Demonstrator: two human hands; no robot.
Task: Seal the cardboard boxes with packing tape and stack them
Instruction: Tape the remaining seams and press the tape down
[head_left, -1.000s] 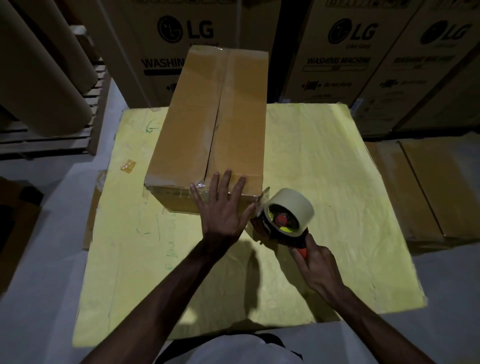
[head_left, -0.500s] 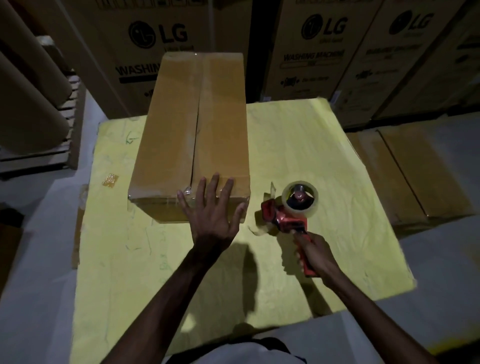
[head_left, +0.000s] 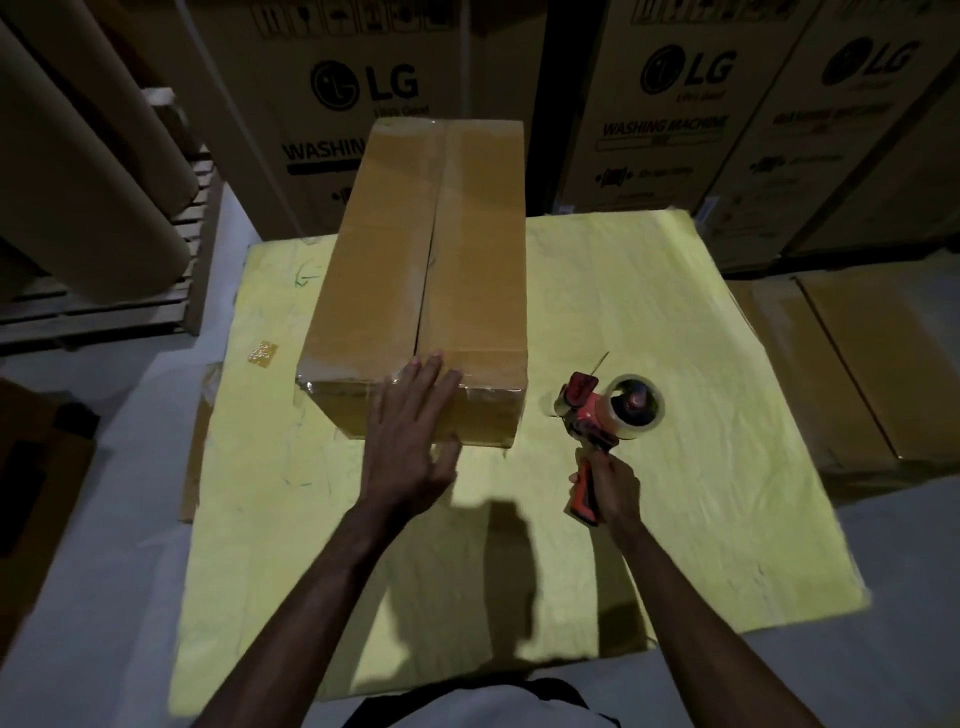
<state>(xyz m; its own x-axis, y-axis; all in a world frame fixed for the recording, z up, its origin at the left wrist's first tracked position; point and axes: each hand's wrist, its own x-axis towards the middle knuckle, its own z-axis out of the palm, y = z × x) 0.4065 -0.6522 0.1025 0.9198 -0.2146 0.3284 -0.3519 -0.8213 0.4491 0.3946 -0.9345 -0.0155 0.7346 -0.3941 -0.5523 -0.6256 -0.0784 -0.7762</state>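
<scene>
both arms reach forward from the bottom of the view, bare to the elbow. the left forearm (head_left: 311, 597) angles up and to the right, the wrist straight. the left hand (head_left: 410, 441) is flat, back toward the camera, its fingers (head_left: 415, 384) straight and close together. the fingertips lie over the near top edge of the box (head_left: 426, 260), and the thumb is spread out to the right, lower down. the right forearm (head_left: 691, 587) comes in from the lower right and angles up and to the left. the right hand (head_left: 605, 480) is curled round the handle of the tape dispenser (head_left: 597, 410), knuckles to the right. the two hands are apart, the right one lower and nearer the body.
</scene>
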